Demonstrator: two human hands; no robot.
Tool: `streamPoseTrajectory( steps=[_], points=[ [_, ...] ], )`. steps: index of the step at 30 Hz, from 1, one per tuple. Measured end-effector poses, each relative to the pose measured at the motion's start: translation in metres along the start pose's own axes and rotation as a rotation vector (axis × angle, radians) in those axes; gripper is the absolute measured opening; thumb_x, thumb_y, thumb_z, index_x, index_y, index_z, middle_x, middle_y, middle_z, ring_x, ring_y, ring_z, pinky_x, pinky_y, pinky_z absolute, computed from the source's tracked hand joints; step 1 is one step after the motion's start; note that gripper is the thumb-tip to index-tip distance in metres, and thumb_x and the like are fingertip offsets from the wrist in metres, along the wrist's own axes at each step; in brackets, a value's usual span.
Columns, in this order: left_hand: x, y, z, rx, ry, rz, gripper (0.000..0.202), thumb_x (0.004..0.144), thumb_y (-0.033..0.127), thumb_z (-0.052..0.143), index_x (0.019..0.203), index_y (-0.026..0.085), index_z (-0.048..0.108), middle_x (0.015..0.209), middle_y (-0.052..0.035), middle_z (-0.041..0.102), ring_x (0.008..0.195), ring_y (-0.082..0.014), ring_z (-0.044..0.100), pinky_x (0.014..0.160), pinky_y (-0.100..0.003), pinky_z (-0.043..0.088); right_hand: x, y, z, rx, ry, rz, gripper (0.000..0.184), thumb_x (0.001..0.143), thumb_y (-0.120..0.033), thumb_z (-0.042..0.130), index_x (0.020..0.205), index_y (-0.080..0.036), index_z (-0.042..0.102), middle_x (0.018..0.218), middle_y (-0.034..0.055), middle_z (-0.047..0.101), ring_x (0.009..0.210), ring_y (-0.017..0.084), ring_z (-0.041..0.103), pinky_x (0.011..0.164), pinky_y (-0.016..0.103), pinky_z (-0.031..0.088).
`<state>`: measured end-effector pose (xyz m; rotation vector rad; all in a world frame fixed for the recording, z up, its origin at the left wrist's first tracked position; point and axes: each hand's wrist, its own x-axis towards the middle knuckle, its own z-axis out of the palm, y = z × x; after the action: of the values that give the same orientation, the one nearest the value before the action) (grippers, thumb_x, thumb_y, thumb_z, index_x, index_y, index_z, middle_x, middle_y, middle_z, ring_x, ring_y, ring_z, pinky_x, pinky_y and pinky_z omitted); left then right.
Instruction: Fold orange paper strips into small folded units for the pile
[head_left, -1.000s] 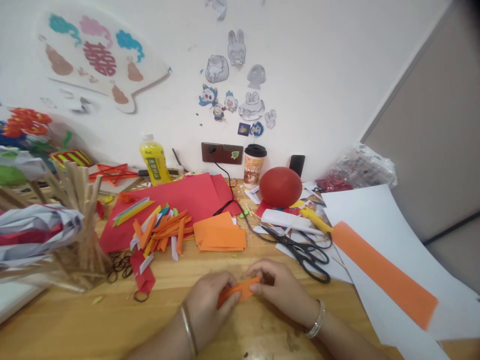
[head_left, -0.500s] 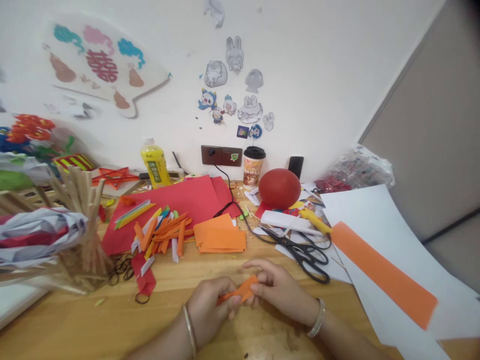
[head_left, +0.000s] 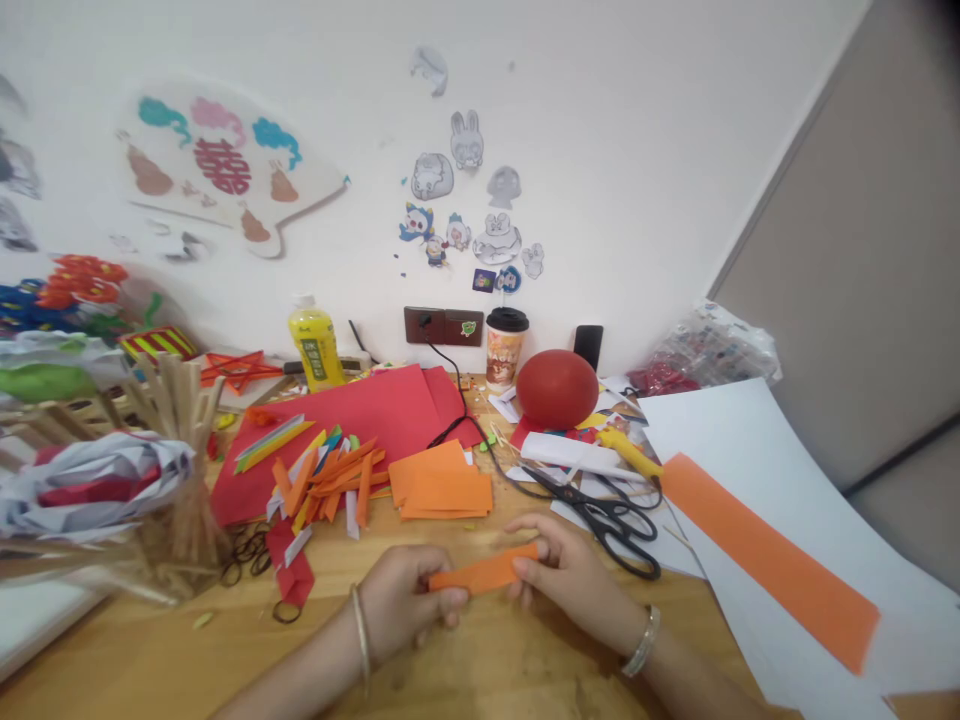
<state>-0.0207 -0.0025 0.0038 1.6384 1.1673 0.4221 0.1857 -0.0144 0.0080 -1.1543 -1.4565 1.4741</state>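
Both hands hold one narrow orange paper strip point(head_left: 487, 574) just above the wooden table. My left hand point(head_left: 412, 600) pinches its left end between thumb and fingers. At the right end, my right hand point(head_left: 559, 575) grips it with the thumb on top. The strip lies nearly level, its right end slightly higher. Beyond the hands is a small stack of orange paper rectangles point(head_left: 442, 485). Left of that stack, a heap of folded orange paper strips point(head_left: 337, 480) rests partly on red paper point(head_left: 360, 405). Black-handled scissors point(head_left: 600, 510) lie just past my right hand.
A red balloon point(head_left: 557, 388), a lidded paper cup point(head_left: 505, 350) and a yellow bottle point(head_left: 315, 345) stand near the wall. A long orange paper strip point(head_left: 772, 560) lies on white sheets point(head_left: 720, 420) at right. Wooden sticks point(head_left: 187, 430) fill a container at left. A black cable point(head_left: 487, 440) crosses the table.
My hands have moved apart along the orange paper strip, so more of it shows, stretched out and flatter between them. The camera view has shifted slightly upward and to the left.
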Motion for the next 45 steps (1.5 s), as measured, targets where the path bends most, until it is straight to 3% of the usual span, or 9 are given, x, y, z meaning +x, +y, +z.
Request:
streamPoseTrajectory(
  steps=[3,7,13,16,22,28,35,41,45],
  points=[
    [0.007,-0.008,-0.011,-0.017,0.005,0.033,0.045,0.07,0.062,0.049,0.062,0.019,0.046,0.053,0.0017,0.06,0.034,-0.0079,0.045,0.036,-0.017,0.032,0.003,0.001,-0.005,0.017,0.027,-0.031,0.034,0.072,-0.042,0.061,0.094,-0.018,0.05,0.059,-0.002,0.063,0.049,0.013,0.058,0.053,0.025,0.044],
    [0.013,-0.013,-0.024,0.183,0.329,0.249,0.049,0.082,0.062,0.037,0.066,0.017,0.053,0.055,-0.0026,0.064,0.042,-0.0138,0.056,0.044,-0.024,0.044,0.006,0.005,-0.007,-0.036,0.185,-0.065,0.032,0.072,-0.041,0.06,0.092,-0.018,0.053,0.058,-0.0021,0.061,0.052,0.015,0.059,0.055,0.026,0.046],
    [-0.002,0.002,-0.004,0.866,0.695,0.915,0.03,0.091,0.039,0.043,0.105,0.016,0.058,0.095,-0.0111,0.067,0.087,-0.0252,0.061,0.073,-0.039,0.049,0.0,0.004,0.014,-0.165,0.108,-0.154,0.02,0.076,-0.034,0.057,0.088,-0.018,0.059,0.07,0.0021,0.065,0.063,0.017,0.063,0.064,0.029,0.049],
    [-0.006,0.005,0.011,0.962,0.666,0.964,0.022,0.095,0.022,0.036,0.098,0.014,0.057,0.08,-0.0072,0.066,0.068,-0.0178,0.059,0.06,-0.03,0.048,-0.003,0.003,0.02,-0.058,0.011,-0.159,0.027,0.075,-0.039,0.061,0.093,-0.019,0.058,0.085,0.0053,0.066,0.07,0.018,0.064,0.066,0.031,0.051],
    [-0.005,0.001,0.009,0.822,0.676,0.941,0.024,0.096,0.022,0.031,0.096,0.015,0.054,0.082,-0.007,0.063,0.073,-0.016,0.059,0.066,-0.027,0.049,-0.002,0.005,0.007,0.051,-0.09,-0.235,0.047,0.064,-0.05,0.072,0.099,-0.02,0.06,0.101,0.0073,0.064,0.098,0.024,0.06,0.085,0.035,0.046],
    [-0.005,0.001,0.007,0.891,0.64,1.013,0.033,0.096,0.016,0.025,0.082,0.016,0.054,0.084,-0.0064,0.065,0.075,-0.0154,0.059,0.071,-0.029,0.049,-0.007,-0.003,0.006,-0.519,-0.151,-0.568,0.018,0.084,-0.031,0.055,0.095,-0.02,0.064,0.088,0.0052,0.061,0.083,0.017,0.056,0.076,0.029,0.046],
    [-0.004,0.005,0.005,0.972,0.593,1.093,0.032,0.096,0.013,0.027,0.083,0.016,0.057,0.08,-0.0054,0.064,0.082,-0.016,0.058,0.078,-0.032,0.05,-0.009,0.005,0.011,-1.12,0.054,-0.911,0.023,0.089,-0.018,0.046,0.072,-0.019,0.06,0.071,0.0012,0.053,0.065,0.013,0.046,0.056,0.023,0.038],
    [-0.008,0.012,-0.003,0.964,0.312,1.102,0.031,0.096,0.016,0.029,0.086,0.016,0.058,0.081,-0.0056,0.061,0.08,-0.0157,0.054,0.076,-0.032,0.048,-0.002,0.012,-0.001,-1.315,-0.012,-1.025,0.027,0.092,-0.015,0.041,0.074,-0.017,0.06,0.069,0.0037,0.058,0.066,0.015,0.048,0.058,0.027,0.039],
    [-0.007,0.01,-0.007,0.907,0.202,1.03,0.033,0.097,0.017,0.026,0.089,0.014,0.057,0.08,-0.0063,0.06,0.078,-0.0164,0.051,0.075,-0.031,0.046,0.001,0.012,-0.004,-1.139,-0.212,-0.931,0.027,0.094,-0.016,0.038,0.083,-0.017,0.062,0.082,0.004,0.065,0.077,0.013,0.055,0.067,0.024,0.046]
  ],
)
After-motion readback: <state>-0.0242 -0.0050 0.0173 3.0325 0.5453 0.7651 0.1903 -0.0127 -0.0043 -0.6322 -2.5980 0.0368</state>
